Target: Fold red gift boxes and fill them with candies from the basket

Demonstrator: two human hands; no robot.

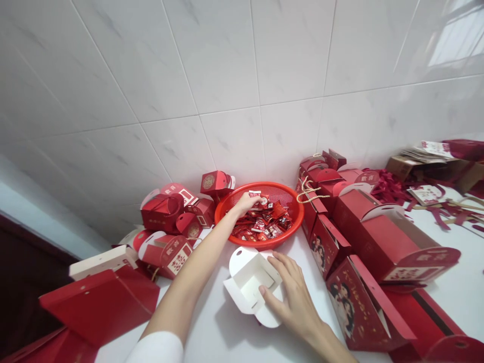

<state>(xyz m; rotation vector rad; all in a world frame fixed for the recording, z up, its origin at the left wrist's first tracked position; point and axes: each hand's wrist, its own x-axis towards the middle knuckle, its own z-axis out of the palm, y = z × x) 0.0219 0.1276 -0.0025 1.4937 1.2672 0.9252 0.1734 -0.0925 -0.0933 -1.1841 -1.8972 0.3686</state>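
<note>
A red plastic basket (297, 224) against the wall holds many small wrapped sweets (264, 222). My left hand (247, 202) reaches over its left part, fingers closed on a red and white wrapped sweet (254, 193). Nearer to me, an open box with a white inside (251, 282) stands on the white table, its flaps spread. Inside it I see no sweets. My right hand (289, 292) grips the box's right side, with the thumb over the inside and the fingers behind the wall.
Red gift boxes (162, 212) crowd the left side, with a large red one (102, 302) nearest. More red boxes (397, 237) line the right. Dark red ribbons (389, 186) and a cardboard box (403, 166) lie at the back right.
</note>
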